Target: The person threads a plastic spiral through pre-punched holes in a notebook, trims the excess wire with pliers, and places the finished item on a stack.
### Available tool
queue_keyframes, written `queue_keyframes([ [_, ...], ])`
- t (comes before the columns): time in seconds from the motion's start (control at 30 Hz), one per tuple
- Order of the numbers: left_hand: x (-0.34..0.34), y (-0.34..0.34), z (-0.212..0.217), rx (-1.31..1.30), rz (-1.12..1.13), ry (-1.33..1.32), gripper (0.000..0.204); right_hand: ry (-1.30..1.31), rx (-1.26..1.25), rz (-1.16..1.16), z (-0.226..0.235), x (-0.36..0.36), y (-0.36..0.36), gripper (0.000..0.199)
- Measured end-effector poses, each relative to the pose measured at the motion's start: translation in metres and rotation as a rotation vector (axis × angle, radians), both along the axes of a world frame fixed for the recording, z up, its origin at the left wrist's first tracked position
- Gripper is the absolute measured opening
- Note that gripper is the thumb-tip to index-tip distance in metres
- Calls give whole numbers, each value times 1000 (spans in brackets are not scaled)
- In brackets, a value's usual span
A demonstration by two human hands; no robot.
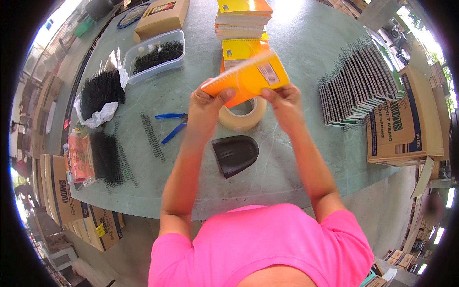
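Between my two hands is a small orange-and-yellow memo pad point(241, 81), tilted, with a row of punched holes along its left part and no wire coil visible in it. My left hand point(206, 103) pinches its left end, thumb on top. At the right end, my right hand point(286, 101) grips it with the thumb on the near edge. Beneath the pad lies a roll of tan tape point(239, 120). Closer to me rests a dark, rounded, cup-like piece point(235, 155). Blue-handled pliers point(173, 125) lie left of my left forearm, their head hidden behind it.
Stacked yellow pads point(243, 19) stand ahead. Leftward are loose black wire coils point(152, 136), bundled coils point(106, 155), a bag of coils point(101, 93) and a clear plastic tub point(155, 56). Spiral-bound pads point(358, 83) and a cardboard box point(406, 122) are at the right.
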State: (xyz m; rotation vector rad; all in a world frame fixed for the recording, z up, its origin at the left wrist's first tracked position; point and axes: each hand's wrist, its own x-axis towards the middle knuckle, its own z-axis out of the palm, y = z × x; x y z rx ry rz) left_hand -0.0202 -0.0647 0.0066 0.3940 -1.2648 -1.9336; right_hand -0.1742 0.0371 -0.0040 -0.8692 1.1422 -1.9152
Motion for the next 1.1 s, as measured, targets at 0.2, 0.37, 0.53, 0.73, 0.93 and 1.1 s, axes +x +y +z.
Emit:
queue_keyframes([
  [0.2, 1, -2, -43, -410, 79, -455, 32, 161, 209, -55, -28, 0, 9, 26],
  [0.37, -3, -1, -49, -480, 61, -553, 30, 251, 238, -50, -39, -7, 20, 20],
  [0.53, 11, -4, -66, -575, 196, -553, 24, 533, 179, -767, -63, -25, 84, 28],
  [0.73, -3, 0, -65, -291, 129, -487, 17, 619, 639, -1290, -106, -74, 196, 93],
  [0.93, 5, -19, -92, -550, 148, -429, 16, 526, 641, -1286, -86, -113, 167, 138],
  [1.1, 3, -19, -96, -630, 213, -448, 17, 674, 682, -1262, -80, -100, 161, 145],
])
